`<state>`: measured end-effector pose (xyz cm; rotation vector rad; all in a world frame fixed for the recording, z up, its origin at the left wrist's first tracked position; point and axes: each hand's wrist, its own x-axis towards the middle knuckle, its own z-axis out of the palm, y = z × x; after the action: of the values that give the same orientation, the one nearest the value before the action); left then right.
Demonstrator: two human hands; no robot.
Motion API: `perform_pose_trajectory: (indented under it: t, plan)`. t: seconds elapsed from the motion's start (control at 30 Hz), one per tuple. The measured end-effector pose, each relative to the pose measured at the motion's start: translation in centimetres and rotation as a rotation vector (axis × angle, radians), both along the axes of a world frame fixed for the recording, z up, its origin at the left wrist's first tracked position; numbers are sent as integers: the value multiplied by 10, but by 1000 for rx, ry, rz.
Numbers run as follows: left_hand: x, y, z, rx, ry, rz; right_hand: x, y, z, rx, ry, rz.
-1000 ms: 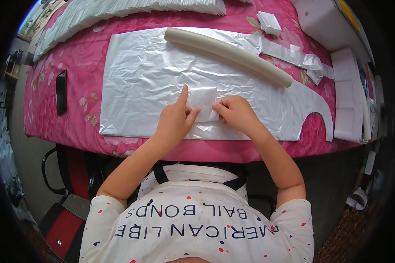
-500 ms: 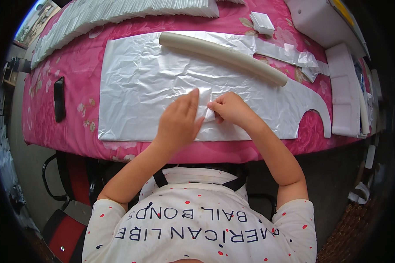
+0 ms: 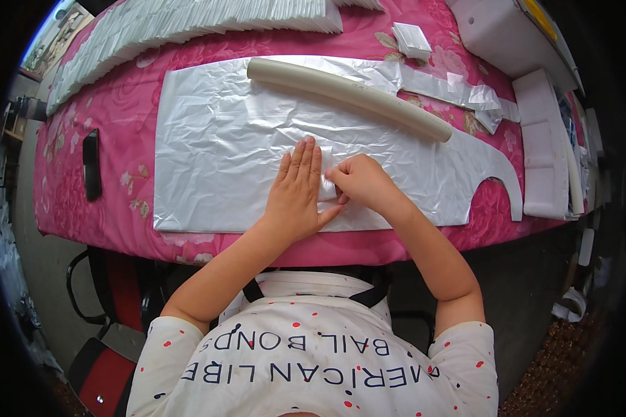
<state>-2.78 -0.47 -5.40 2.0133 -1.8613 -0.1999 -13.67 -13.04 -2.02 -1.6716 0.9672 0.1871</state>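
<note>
My left hand lies flat, fingers stretched out and side by side, over part of a small folded white plastic film. At the right edge of that fold, my right hand is closed in a pinch on the film; its fingertips are partly hidden. Beneath both hands spreads a large stack of thin, shiny white plastic sheets, cut with a curved strap shape at the right. A long beige tube rests slantwise across the sheets, beyond my hands.
Rows of folded white packets line the far left of the pink flowered tablecloth. A small packet pile and loose film strips lie far right. A black object sits left; a white foam box stands right.
My left hand has flattened down onto the folded film, its fingers now pointing away from me. My right hand stays pinched at the fold's edge. The view has shifted slightly.
</note>
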Motion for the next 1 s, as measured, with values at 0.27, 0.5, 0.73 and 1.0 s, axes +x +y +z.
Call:
perform_pose_trajectory:
  t: [0.27,0.5,0.73,1.0]
  plan:
    - [-2,2,-4,-12,15,15,-20,25,14,-694,79,134]
    - [15,21,3,-172,113,50,-5,35,16,-1098,-236,286]
    - [47,116,21,-274,603,154,42,42,-29,-1138,-255,439]
    - [20,218,4,113,1489,516,65,72,-46,-1008,-319,408]
